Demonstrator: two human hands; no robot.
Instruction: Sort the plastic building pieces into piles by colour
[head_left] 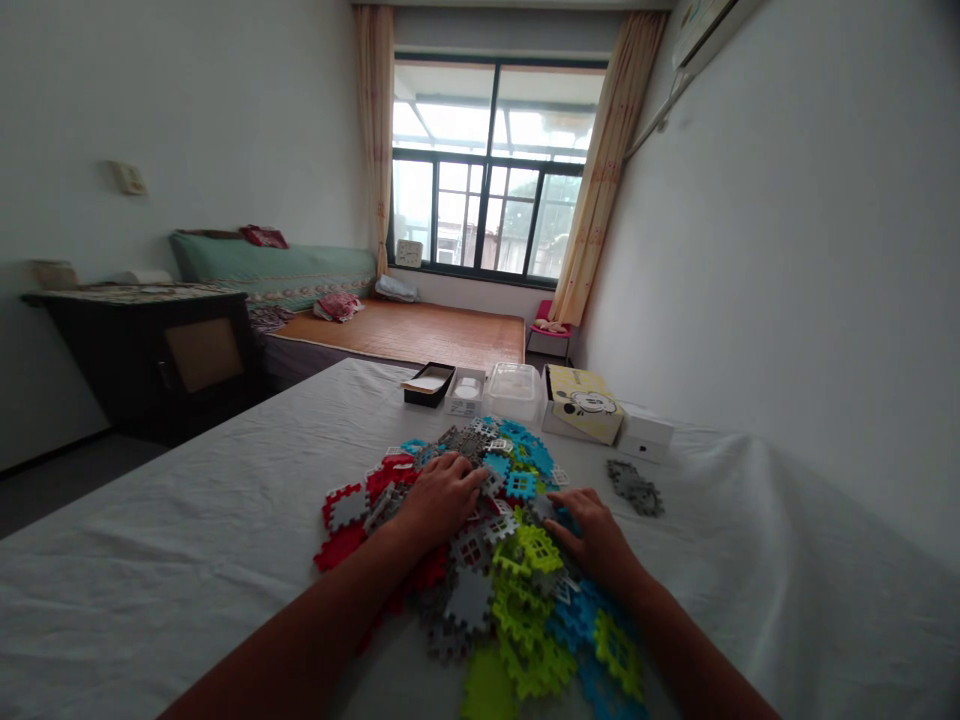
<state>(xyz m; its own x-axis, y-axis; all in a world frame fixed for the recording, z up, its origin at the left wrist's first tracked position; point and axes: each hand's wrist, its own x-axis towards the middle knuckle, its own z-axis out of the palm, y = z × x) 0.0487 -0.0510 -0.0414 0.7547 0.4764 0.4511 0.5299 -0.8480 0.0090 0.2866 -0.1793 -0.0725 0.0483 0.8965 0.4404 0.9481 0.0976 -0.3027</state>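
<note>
A heap of flat interlocking building tiles with notched edges lies before me, mixed in red tiles [341,548], grey tiles [470,598], lime-green tiles [525,610], blue tiles [520,485] and white window-frame tiles [500,445]. My left hand [441,498] rests on the heap's middle left, fingers bent and a little apart, touching grey tiles; its thumb is hidden. On the right side of the heap, my right hand [592,530] has thumb and forefinger around a grey tile [541,508]. A few grey tiles [635,488] lie apart, to the right.
Along the table's far edge stand a black open box [429,384], a small white box [466,391], a clear plastic container [514,388], a yellow cartoon box [581,405] and another white box [646,435]. A white cloth [187,530] covers the table. Beyond is a bed [420,330].
</note>
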